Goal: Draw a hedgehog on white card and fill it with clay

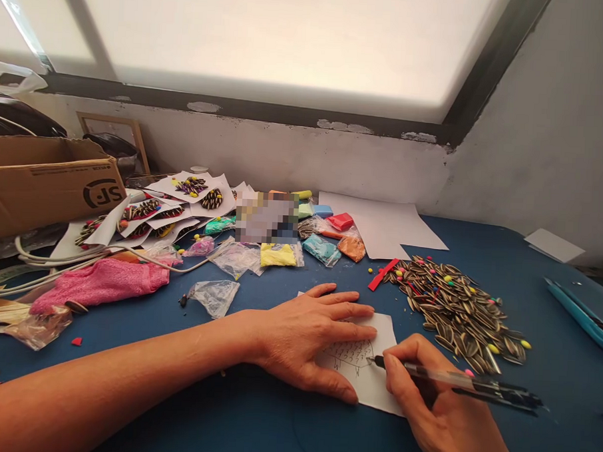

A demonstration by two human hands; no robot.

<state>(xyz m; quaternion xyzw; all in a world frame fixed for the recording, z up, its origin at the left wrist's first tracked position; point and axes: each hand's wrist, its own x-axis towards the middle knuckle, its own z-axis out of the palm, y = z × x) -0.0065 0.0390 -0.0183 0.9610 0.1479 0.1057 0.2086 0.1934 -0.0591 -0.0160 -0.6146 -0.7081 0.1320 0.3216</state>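
Observation:
My left hand (316,336) lies flat with fingers spread on a small white sheet of paper (381,389), covering its left part. Between the thumb and fingers of my right hand (434,392) is a black pen (464,380), its tip touching or just above the paper. Beside the tip, a drawing (350,353) in thin black lines shows a rounded outline filled with small curved marks, with short leg-like strokes below. Part of it is hidden under my left hand. A pile of striped sunflower seeds (458,306) mixed with small coloured bits lies just beyond my right hand.
Bags of coloured clay, one yellow (277,255), lie across the back, near larger white sheets (396,223). Seed-covered papers (182,207), a pink cloth (104,284), cables and a cardboard box (48,188) crowd the left. A blue cutter-like tool (582,318) lies far right.

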